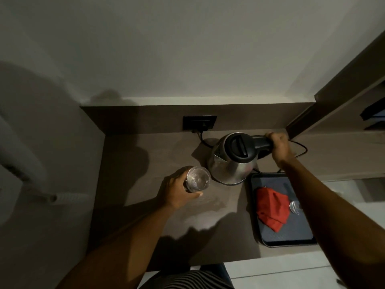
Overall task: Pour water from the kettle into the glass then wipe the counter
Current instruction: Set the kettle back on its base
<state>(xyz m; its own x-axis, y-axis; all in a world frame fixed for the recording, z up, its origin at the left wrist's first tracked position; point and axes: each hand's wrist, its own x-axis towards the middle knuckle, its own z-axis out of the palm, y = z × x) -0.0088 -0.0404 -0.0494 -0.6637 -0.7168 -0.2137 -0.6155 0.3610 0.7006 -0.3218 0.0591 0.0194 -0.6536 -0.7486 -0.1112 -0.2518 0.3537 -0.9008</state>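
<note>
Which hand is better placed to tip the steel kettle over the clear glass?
The right hand: it grips the black handle of the steel kettle. The left hand holds the clear glass beside the spout.

The right forearm hides part of the tray (270, 238) and second glass (294, 207).

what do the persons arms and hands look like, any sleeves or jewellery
Both arms are bare from the lower edge of the picture to the fingers: no sleeves show on either forearm. The left hand and the right hand wear no gloves, and no watch, bracelet or ring can be seen, though the light is dim. At the bottom edge a strip of black-and-white striped clothing shows on the body.
</note>
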